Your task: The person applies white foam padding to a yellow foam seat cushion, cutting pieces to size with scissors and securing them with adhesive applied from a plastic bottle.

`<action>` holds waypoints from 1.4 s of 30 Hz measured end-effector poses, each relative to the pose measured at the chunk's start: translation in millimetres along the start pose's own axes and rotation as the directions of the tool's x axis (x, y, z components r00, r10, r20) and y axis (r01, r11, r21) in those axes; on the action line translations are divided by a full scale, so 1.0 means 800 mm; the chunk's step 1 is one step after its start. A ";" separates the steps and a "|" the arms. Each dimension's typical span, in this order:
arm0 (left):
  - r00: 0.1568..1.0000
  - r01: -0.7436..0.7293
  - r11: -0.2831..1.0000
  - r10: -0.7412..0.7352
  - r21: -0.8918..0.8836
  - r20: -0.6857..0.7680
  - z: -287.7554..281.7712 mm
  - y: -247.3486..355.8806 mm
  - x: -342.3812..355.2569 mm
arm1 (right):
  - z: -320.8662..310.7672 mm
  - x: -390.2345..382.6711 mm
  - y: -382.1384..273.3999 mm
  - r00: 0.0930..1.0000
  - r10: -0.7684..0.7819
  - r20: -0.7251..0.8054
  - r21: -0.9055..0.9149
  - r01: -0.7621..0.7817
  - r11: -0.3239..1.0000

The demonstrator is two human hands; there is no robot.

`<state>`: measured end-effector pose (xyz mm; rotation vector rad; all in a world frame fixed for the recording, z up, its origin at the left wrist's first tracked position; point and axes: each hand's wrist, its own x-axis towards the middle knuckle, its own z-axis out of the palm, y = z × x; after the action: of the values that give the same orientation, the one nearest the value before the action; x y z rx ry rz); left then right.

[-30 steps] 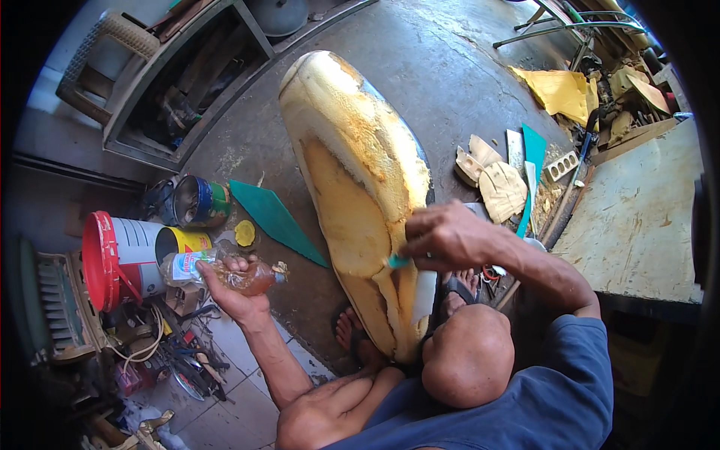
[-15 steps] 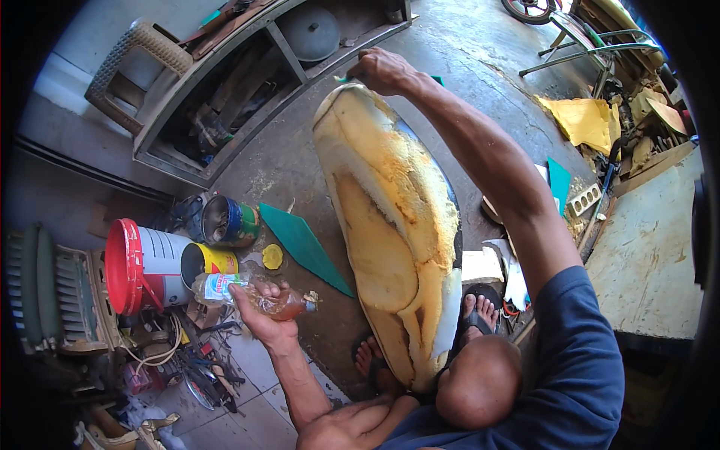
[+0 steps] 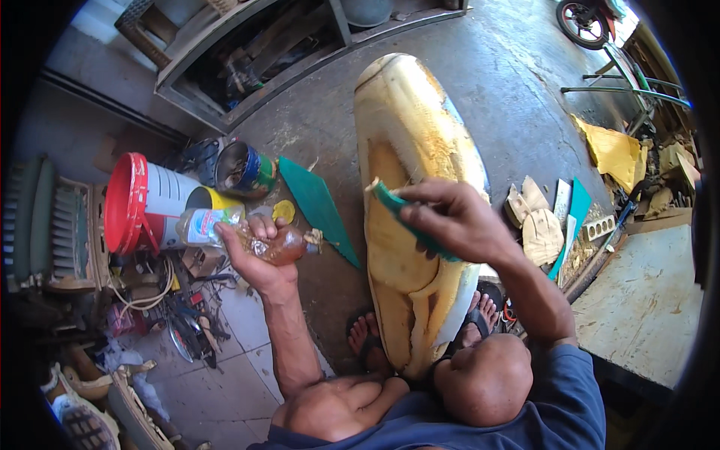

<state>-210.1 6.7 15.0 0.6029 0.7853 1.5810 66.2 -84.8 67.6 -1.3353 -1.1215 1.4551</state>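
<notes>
A long yellow foam seat (image 3: 401,262), like a motorcycle seat cushion, stretches away from me between my feet, its surface worn, with a hollow in the middle. Over its right side, my right hand (image 3: 461,221) pinches a green strip (image 3: 396,202) with a yellowish tip. I cannot make out whether the strip touches the foam. To the left of the seat, my left hand (image 3: 259,262) is wrapped round a clear plastic bottle (image 3: 285,246) lying tilted on its side, with amber liquid in it and residue at its mouth.
At left stand a white and red bucket (image 3: 135,202), a yellow can (image 3: 206,198) and a dark blue can (image 3: 244,166). A green sheet (image 3: 319,206) lies beside the seat. Tools (image 3: 195,326) clutter the lower left; a light board (image 3: 645,300) and scraps (image 3: 541,232) are at right.
My right hand has come back from the far end of the seat to above its middle, with the green strip now plainly visible. My left hand keeps the bottle. The view has shifted.
</notes>
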 end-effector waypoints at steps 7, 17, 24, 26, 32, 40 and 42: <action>0.992 -0.113 0.992 0.115 -0.057 0.042 0.034 0.022 -0.008 | 0.091 0.035 0.038 0.943 0.294 0.158 0.184 -0.321 0.929; 0.909 -0.412 0.855 0.409 0.315 0.080 0.031 -0.001 -0.021 | 0.108 0.029 0.026 0.941 0.300 0.154 0.406 -0.337 0.849; 0.987 -0.043 0.999 0.045 0.019 -0.153 -0.011 -0.009 -0.006 | -0.023 0.085 -0.040 0.940 -0.167 -0.297 -0.141 0.129 0.981; 0.974 0.080 0.992 -0.099 -0.098 -0.206 -0.013 -0.008 -0.003 | -0.109 0.154 -0.044 0.859 -0.289 -0.423 -0.473 0.063 0.879; 0.973 0.178 0.970 -0.199 -0.167 -0.121 -0.024 -0.014 -0.002 | -0.239 0.289 -0.012 0.835 -0.199 -0.514 -0.697 -0.270 0.664; 0.974 0.189 0.970 -0.205 -0.150 -0.098 -0.038 -0.023 0.004 | -0.237 0.326 -0.031 0.934 -0.162 -0.318 -0.803 -0.175 0.569; 0.974 0.188 0.970 -0.205 -0.156 -0.097 -0.042 -0.021 0.005 | -0.222 0.328 -0.039 0.947 -0.207 -0.245 -0.843 -0.103 0.529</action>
<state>-225.4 6.3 -19.8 0.3211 0.7810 1.4828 223.6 189.5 29.2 -2.0810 -1.7263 0.5179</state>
